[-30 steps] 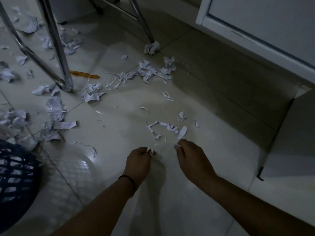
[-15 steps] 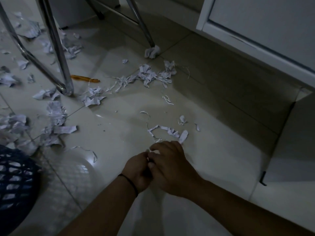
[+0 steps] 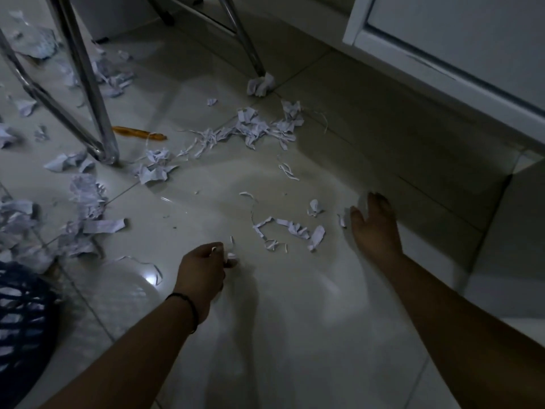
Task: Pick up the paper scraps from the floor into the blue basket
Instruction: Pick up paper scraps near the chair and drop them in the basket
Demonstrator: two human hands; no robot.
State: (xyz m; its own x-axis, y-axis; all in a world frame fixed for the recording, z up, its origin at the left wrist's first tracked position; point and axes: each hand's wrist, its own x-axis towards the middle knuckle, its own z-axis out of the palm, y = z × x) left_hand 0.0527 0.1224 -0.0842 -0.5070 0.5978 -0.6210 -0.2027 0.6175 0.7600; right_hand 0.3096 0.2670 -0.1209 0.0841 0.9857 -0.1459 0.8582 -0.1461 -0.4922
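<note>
Your left hand [image 3: 203, 268] sits low over the pale tiled floor [image 3: 295, 320] with its fingers curled, pinching a few small white paper bits [image 3: 230, 255] at the fingertips; a dark band [image 3: 188, 305] circles that wrist. Your right hand [image 3: 373, 228] is well apart from it, out to the right, fingers straight and spread and reaching down toward the floor, with a small scrap [image 3: 342, 220] just beside its thumb side; whether the palm is actually touching the tile you cannot tell in this dim light. Between your two hands lies a loose trail of paper strips [image 3: 290, 230], and a small crumpled piece [image 3: 314, 206] lies just beyond it. Farther out, a bigger heap of shredded paper [image 3: 253, 128] spreads across a tile joint, and more scraps [image 3: 85, 202] are scattered on the left around the chrome chair legs [image 3: 88, 93]. An orange object [image 3: 138, 133] lies on the floor by those legs. The blue basket [image 3: 20, 314] stands at the lower left edge, only part of its lattice wall showing. A white cabinet [image 3: 457, 48] runs along the upper right.
</note>
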